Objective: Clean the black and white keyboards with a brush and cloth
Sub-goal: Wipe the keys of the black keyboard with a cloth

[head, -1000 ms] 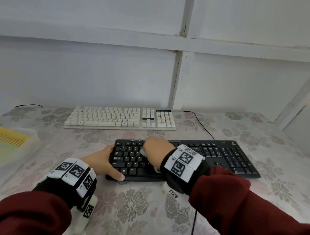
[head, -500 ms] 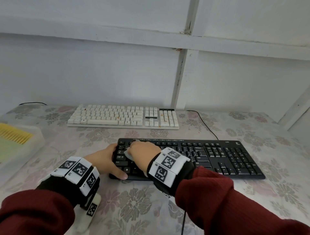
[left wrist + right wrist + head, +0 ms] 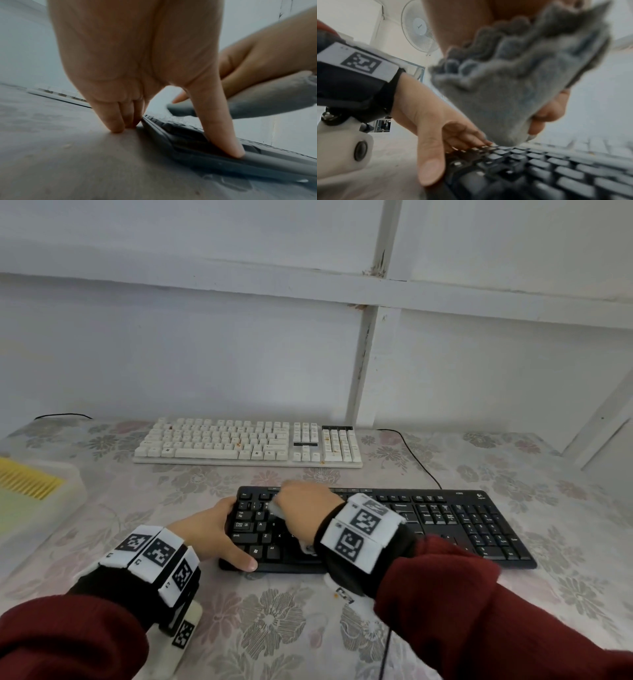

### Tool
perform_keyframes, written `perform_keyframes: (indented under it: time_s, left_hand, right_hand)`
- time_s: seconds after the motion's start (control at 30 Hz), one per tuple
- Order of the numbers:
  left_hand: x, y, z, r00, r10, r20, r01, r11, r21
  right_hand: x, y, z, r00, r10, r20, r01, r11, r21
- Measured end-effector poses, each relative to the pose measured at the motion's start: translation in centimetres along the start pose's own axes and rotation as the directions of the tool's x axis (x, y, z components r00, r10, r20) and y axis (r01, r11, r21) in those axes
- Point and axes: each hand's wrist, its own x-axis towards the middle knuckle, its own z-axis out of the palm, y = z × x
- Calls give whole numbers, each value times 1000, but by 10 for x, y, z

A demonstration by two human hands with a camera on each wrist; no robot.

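right hand (image 3: 301, 508) slid left over floral tablecloth (image 3: 274, 621), white wall (image 3: 171, 354) behind.

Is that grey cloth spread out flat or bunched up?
Bunched up. In the right wrist view the grey cloth is gathered in folds inside the right hand, only its tip reaching the black keyboard.

I see soft, even daylight with only faint shadows under the hands in my head view, whose edges bend and smear, while both wrist views look dimmer, bluish and grainy, with the cloth (image 3: 513, 75) blurred up close and the left hand (image 3: 137, 54) soft.
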Motion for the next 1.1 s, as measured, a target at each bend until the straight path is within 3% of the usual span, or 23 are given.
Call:
perform_keyframes:
  time_s: [0.07,0.17,0.23,0.5,0.73,0.9,1.1]
  left_hand:
    - [-2,5,1,1000,-10,-8,10,1000,20]
    - [-3,10,3,1000,-13,-27,15,998,58]
    - [-1,10,4,999,-12,-36,14,998,61]
    - [2,-1,-1,1000,12,3,-12,999,-44]
    - [4,-5,-2,1000,26,16,-25,999,-42]
    - [5,-6,-1,999,33,13,-32,999,-31]
    - [8,-10,-2,999,39,13,-38,998,-44]
  right_hand:
    - [12,-19,0,999,-45,18,45,999,5]
    - [32,-37,13,998,-13,59,14,1000,-4]
    - [36,-40,24,1000,7,0,-7,998,55]
    - [2,1,32,998,30,-52,-29,999,28]
    - [-17,34,23,998,64,5,-64,998,-21]
    - [-18,34,23,1000,2,1,-2,1000,11]
    - [-36,49,33,998,70,-5,-70,998,-4]
